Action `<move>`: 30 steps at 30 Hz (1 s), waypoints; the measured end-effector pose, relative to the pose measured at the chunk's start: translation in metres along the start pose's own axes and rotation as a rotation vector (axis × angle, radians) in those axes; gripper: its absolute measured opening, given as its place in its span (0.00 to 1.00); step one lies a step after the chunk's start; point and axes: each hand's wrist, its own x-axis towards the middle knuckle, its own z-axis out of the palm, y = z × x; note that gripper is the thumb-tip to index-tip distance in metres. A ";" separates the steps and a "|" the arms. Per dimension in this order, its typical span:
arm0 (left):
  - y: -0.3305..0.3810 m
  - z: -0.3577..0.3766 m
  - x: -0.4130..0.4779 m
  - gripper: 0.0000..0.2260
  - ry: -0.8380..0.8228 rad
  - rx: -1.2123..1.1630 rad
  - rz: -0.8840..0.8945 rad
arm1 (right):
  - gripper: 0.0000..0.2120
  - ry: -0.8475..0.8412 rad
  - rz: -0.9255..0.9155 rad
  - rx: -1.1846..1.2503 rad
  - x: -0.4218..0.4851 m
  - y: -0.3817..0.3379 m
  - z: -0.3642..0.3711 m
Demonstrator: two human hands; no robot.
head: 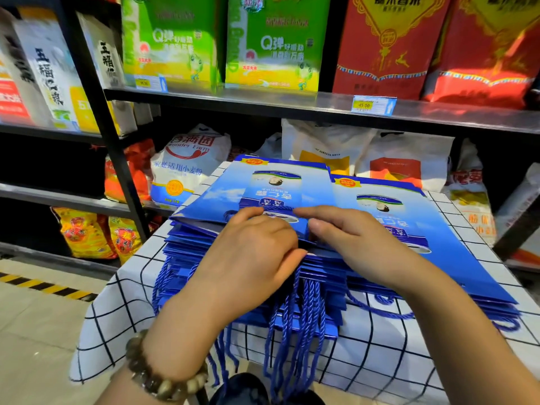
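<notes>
- Blue twisted rope handles dangle over the table edge just below my wrists. They're tangled together, so lifting one bag could snag the others and drag them off.
- The white cloth with a black grid under my forearms hangs loose. If a sliding pile tugs it, the cloth shifts with it.
- The stack of blue paper bags under my palms is fanned out unevenly and glossy. Pulling sideways could slip several off to my left.
- I might also grab two layers at once, since the edges sit tight together. Too hard a pinch would crease the paper.
- My left hand, with a brown bead bracelet on the wrist, has its fingers curled. The thumb is at the near edge, gripping the mouth of the top bag, a flat-folded glossy blue paper gift bag.
- My right hand is half closed, just beside the left. The index is stretched along the same mouth edge with the thumb tucked in, and it seems to pinch the top bag. I can't tell how deep.
- The top bag lies flat directly under both hands and extends away from me.
- A second pile of blue bags sits under and beyond my right hand, overlapping the stack. It could get nudged.
- Beyond my fingertips there are white flour sacks on a dark metal shelf, well apart.
</notes>
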 end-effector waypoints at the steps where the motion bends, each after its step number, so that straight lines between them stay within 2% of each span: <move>1: 0.001 0.000 -0.001 0.15 0.011 -0.008 -0.003 | 0.10 -0.008 -0.007 -0.040 0.001 -0.001 0.001; 4: 0.004 -0.003 -0.004 0.16 0.047 -0.033 -0.080 | 0.07 0.041 0.001 -0.071 0.005 -0.002 0.003; 8: 0.003 -0.010 -0.012 0.17 0.067 -0.143 -0.358 | 0.11 0.157 0.047 -0.021 0.009 0.003 0.002; 10: 0.001 -0.010 -0.015 0.16 0.034 -0.156 -0.401 | 0.09 0.225 0.062 -0.021 0.010 0.008 0.002; 13: 0.003 -0.013 -0.017 0.15 -0.003 -0.158 -0.418 | 0.02 0.295 0.059 -0.049 0.009 0.009 0.002; 17: -0.001 -0.028 -0.011 0.13 0.036 -0.290 -0.495 | 0.11 0.362 0.098 -0.013 0.012 0.018 -0.003; 19: -0.012 -0.038 -0.005 0.13 0.136 -0.242 -0.565 | 0.09 0.422 0.191 0.009 0.016 0.025 -0.010; 21: -0.033 -0.049 0.002 0.13 0.155 -0.029 -0.677 | 0.11 0.395 0.299 0.011 0.020 0.032 -0.013; 23: -0.057 -0.052 0.005 0.14 0.041 0.219 -0.800 | 0.17 0.324 0.381 0.005 0.024 0.035 -0.011; 25: -0.076 -0.048 0.005 0.17 -0.112 0.331 -0.866 | 0.19 0.288 0.420 0.002 0.026 0.037 -0.006; 27: -0.087 -0.040 0.004 0.19 -0.216 0.312 -0.897 | 0.18 0.292 0.431 0.017 0.027 0.039 -0.004; 30: -0.090 -0.031 0.003 0.22 -0.254 0.258 -0.913 | 0.20 0.294 0.410 0.044 0.030 0.041 -0.004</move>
